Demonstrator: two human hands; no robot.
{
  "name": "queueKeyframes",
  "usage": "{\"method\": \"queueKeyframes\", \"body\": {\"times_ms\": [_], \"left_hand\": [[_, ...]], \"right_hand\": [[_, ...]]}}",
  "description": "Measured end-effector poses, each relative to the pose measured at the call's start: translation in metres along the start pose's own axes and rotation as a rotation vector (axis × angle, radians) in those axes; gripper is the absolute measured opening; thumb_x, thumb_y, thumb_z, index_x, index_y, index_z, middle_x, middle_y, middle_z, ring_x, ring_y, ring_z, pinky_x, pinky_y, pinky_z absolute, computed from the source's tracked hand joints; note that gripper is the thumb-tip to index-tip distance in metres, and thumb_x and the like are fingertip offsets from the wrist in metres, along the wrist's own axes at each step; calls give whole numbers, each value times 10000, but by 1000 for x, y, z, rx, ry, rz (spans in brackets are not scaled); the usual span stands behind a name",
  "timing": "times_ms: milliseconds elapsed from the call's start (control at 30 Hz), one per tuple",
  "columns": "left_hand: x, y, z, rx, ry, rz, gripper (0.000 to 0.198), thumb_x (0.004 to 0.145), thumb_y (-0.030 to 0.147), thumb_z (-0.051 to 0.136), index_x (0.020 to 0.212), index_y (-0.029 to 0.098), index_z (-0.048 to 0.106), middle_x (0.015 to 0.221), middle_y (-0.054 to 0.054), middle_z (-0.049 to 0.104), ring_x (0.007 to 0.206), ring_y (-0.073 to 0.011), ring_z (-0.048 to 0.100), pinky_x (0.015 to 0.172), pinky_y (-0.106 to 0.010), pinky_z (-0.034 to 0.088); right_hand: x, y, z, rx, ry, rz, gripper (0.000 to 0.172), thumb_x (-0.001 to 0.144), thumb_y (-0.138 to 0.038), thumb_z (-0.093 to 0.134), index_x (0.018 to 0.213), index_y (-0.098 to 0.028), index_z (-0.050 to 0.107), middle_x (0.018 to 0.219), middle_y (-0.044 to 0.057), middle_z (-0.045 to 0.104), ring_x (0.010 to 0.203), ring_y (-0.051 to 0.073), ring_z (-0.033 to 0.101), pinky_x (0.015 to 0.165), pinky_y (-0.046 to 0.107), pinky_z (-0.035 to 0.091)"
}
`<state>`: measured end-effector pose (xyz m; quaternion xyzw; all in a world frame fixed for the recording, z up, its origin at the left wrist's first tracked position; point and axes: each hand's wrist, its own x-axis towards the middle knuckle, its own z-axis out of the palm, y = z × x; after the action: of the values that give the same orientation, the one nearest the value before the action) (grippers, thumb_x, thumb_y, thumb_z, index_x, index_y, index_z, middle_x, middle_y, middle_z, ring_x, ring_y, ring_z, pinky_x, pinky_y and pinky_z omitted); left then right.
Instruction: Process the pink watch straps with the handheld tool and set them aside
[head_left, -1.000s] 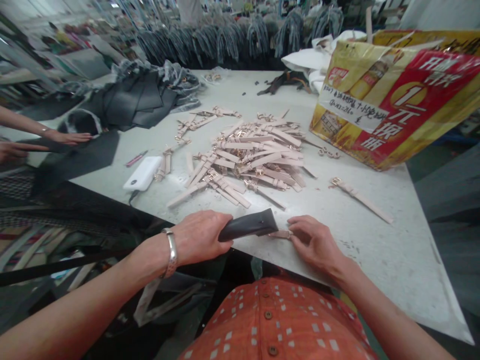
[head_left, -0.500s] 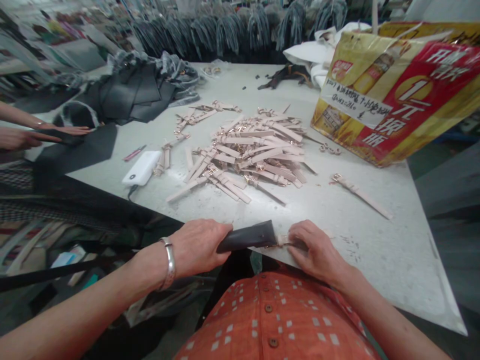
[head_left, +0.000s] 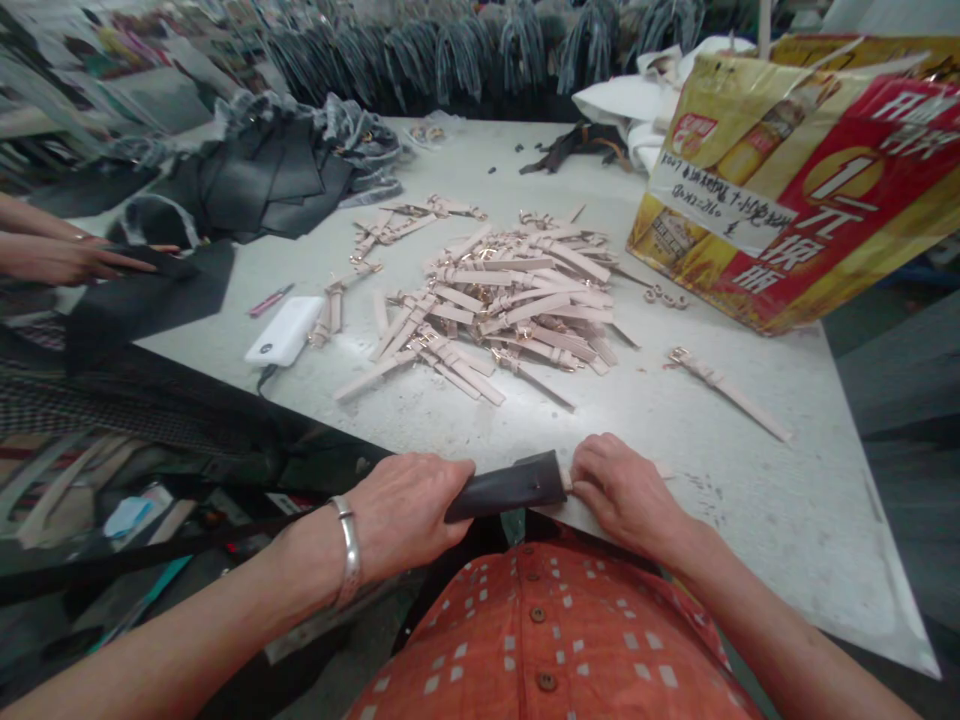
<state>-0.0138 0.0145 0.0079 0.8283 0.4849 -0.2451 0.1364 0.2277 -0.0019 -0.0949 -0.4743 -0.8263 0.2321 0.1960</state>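
Observation:
My left hand [head_left: 412, 505] is closed around a folded black leather piece [head_left: 514, 485] at the table's near edge. At that piece's right end, my right hand [head_left: 619, 490] pinches a beige buckle strap [head_left: 566, 473]; only a short bit of the strap shows, and my fingers cover the rest. A heap of beige straps with gold buckles [head_left: 517, 290] lies beyond my hands. One more beige strap [head_left: 731, 395] rests apart, on the right.
A yellow and red carton [head_left: 772, 190] stands on the table's right side. A white power bank [head_left: 285, 330] with a cable lies on the left. Black leather pieces [head_left: 262, 180] are piled at the back left. Another person's hands [head_left: 82, 255] work on black material.
My right hand has moved slightly left, closer to the black piece, and less of the beige strap shows. The black piece has shifted a little right. The other person's hands have moved.

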Motion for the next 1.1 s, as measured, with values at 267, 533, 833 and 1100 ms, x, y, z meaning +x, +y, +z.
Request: {"method": "queueKeyframes", "body": {"times_ms": [267,533,833,1100], "left_hand": [[-3,1,12,-53,27,-37,257,765,407,442,864,216,581,762,-65,667,744,-235,640,634,-311,469],[-10,-4,16,-53,16,-51,276,758,402,451,918,225,590,791,-78,668,762,-261,640,650,-346,476],[-4,-1,12,-53,9,-22,279,760,406,444,897,219,598,779,-75,670,753,-248,642,639,-324,476],[-5,-2,7,-39,-16,-39,290,749,390,462,930,213,605,791,-74,679,771,-229,642,660,-303,469]], "right_hand": [[5,-1,9,-235,56,38,83,859,-169,420,817,-189,488,775,43,551,749,183,469,617,274,318],[5,10,28,-336,156,179,139,903,-240,355,884,-199,487,624,-2,539,527,146,477,498,263,197],[-4,1,0,82,111,141,105,824,-205,448,875,-190,539,754,17,581,695,147,529,650,265,401],[-17,10,6,203,152,17,231,737,-140,556,950,-202,621,958,72,577,884,189,539,765,341,457]]}}
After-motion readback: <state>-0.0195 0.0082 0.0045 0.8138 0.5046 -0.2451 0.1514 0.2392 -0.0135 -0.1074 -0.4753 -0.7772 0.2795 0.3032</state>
